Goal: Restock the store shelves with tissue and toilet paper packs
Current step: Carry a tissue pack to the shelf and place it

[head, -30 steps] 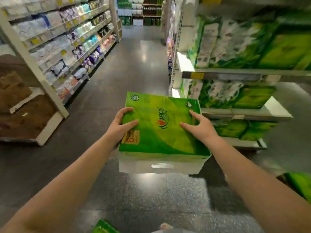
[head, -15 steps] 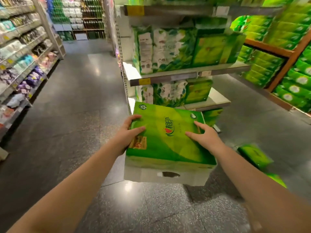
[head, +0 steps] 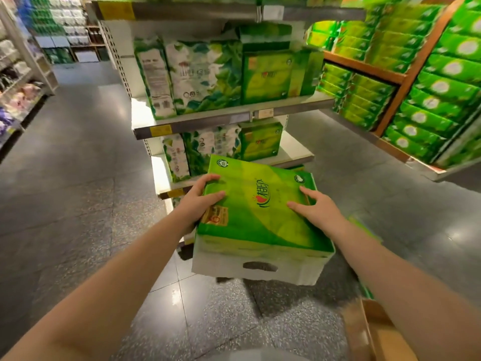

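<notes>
I carry a large green tissue pack with a white front side and a handle slot, held flat in front of me. My left hand grips its left edge, thumb on top and fingers under the side. My right hand grips the right edge, fingers spread over the top. The pack is just in front of the end shelf unit, level with its lower shelf. That shelf and the one above carry upright green and white tissue packs.
A wooden rack filled with stacked green packs stands at the right. A cardboard box sits on the floor at my lower right. The grey tiled aisle runs away on the left, past white shelves with small packs.
My view has swung right and nearer the end shelf. The pack has come closer to the lower shelf. Both hands keep the same hold.
</notes>
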